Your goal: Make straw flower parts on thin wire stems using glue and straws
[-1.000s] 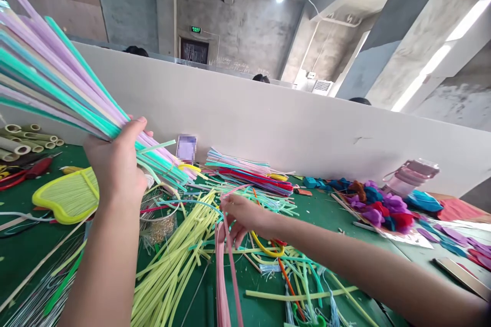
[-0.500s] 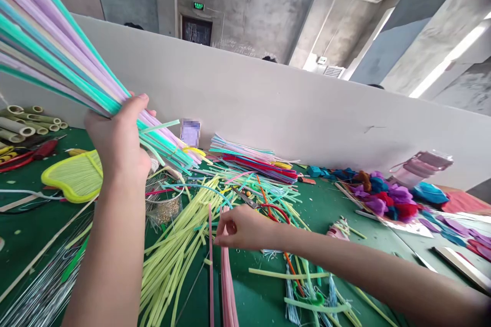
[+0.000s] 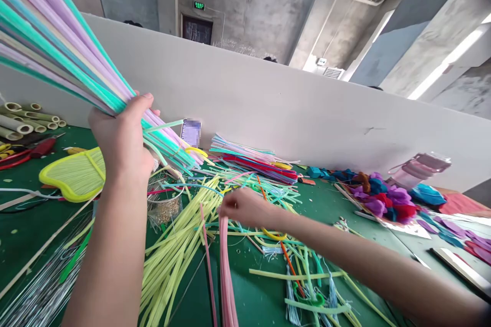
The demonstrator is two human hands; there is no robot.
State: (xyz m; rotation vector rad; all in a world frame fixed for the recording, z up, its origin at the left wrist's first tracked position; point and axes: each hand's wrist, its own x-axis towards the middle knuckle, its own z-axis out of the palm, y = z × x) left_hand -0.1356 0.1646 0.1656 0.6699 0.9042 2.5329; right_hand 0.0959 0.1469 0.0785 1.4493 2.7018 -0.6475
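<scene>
My left hand (image 3: 125, 138) is closed round a thick bundle of teal, lilac, blue and beige pipe cleaners (image 3: 80, 56), raised and slanting up to the left. Lower and to the right, my right hand (image 3: 241, 207) has its fingers pinched at the top end of a bundle of pink pipe cleaners (image 3: 227, 276), which runs down toward me. One loose pink pipe cleaner (image 3: 208, 265) lies just left of that bundle. Between my forearms spreads a heap of pale yellow pipe cleaners (image 3: 180, 250). Fingertips of the right hand are partly hidden.
More bundled pipe cleaners (image 3: 257, 163) lie against the white partition (image 3: 268, 107). Bamboo tubes (image 3: 30, 120), red-handled pliers (image 3: 42, 148) and a yellow-edged leaf shape (image 3: 72, 173) are at left. Felt-like flowers (image 3: 387, 199) and a pink bottle (image 3: 420, 168) stand at right.
My right hand has moved up to the top end of the pink bundle and now covers the scissors seen before. My left hand still grips its bundle, shifted slightly right in view.
</scene>
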